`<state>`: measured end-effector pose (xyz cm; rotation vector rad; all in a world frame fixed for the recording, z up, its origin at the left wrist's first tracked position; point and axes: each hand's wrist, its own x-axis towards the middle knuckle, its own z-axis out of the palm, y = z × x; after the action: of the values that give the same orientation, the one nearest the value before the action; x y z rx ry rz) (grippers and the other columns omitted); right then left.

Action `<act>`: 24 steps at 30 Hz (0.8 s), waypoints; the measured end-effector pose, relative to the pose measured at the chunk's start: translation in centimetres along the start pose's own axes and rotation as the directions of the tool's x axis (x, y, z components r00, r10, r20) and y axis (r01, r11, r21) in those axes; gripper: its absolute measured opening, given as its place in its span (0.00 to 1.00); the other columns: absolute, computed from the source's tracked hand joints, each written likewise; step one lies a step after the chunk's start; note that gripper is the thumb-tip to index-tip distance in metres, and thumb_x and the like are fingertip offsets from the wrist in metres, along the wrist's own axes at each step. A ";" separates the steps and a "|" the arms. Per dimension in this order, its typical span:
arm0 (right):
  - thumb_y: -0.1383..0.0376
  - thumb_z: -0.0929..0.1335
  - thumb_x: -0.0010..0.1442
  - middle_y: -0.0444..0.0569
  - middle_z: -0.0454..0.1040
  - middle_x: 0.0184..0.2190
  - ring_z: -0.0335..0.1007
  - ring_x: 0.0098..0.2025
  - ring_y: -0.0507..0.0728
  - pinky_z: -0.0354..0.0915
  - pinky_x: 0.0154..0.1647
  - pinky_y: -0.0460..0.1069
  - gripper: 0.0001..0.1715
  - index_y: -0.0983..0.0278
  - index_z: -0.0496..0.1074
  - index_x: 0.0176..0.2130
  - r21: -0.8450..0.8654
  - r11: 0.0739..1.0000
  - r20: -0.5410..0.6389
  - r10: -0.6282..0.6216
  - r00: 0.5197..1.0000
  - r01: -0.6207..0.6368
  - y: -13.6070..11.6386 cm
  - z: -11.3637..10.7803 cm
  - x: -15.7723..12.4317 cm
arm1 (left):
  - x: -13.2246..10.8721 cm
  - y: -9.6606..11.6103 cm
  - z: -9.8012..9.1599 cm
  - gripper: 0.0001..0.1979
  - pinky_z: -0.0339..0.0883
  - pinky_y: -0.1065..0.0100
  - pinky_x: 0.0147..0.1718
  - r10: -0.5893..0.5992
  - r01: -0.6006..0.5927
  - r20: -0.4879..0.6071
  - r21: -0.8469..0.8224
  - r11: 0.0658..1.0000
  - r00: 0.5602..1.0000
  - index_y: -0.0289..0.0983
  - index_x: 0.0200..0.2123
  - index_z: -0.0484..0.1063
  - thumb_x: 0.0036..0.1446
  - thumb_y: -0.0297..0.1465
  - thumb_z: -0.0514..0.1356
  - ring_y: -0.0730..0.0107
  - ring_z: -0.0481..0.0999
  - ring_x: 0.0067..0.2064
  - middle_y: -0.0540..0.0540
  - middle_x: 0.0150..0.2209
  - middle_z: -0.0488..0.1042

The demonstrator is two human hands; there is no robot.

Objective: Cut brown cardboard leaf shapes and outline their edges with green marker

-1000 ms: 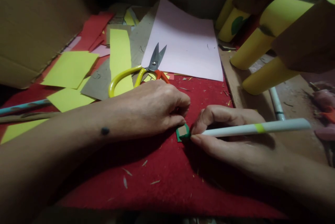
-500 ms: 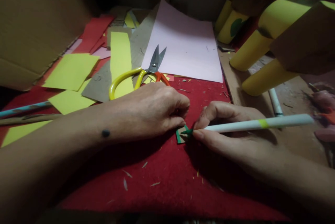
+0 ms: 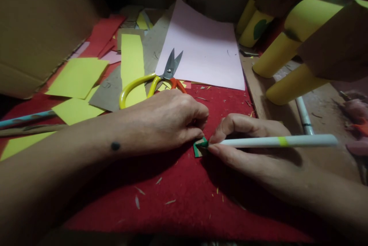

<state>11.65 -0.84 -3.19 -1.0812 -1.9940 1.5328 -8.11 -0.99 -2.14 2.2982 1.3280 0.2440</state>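
A small piece of cardboard (image 3: 199,153) with green edges lies on the red cloth (image 3: 184,196). My left hand (image 3: 181,117) is curled, its thumb and fingertips pinning the far edge of that piece. Between the thumb and fingers of my right hand (image 3: 244,142) is a white felt-tip marker (image 3: 258,142) with a yellow band. Its green tip touches the cardboard, and the barrel points to the right. Just beyond my left hand rest scissors (image 3: 169,71), blades spread, with yellow and orange handles.
A pink paper sheet (image 3: 204,46) lies behind the scissors. Yellow paper pieces (image 3: 77,77) and red paper (image 3: 105,35) spread at left, beside a cardboard box (image 3: 43,27). Yellow paper tubes (image 3: 276,56) and a second white marker (image 3: 303,113) are at right.
My right hand has shifted slightly left with the marker, whose back end has dropped a little. The marker tip has moved toward the piece's left edge. My left hand stays put.
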 end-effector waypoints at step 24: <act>0.69 0.70 0.54 0.41 0.70 0.18 0.62 0.18 0.47 0.56 0.15 0.39 0.07 0.62 0.69 0.26 0.044 0.999 -0.114 0.025 0.993 -0.020 0.3 -0.1 -0.1 | -0.6 -0.3 -1.1 0.07 0.52 0.80 0.14 -0.290 0.152 -0.251 -0.455 0.877 0.923 0.37 0.29 0.77 0.54 0.34 0.62 0.81 0.66 0.18 0.58 0.16 0.71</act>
<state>11.87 -0.86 -3.48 -1.1514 -1.8711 1.4832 -9.05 -1.01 -1.30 1.7651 1.5010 0.7690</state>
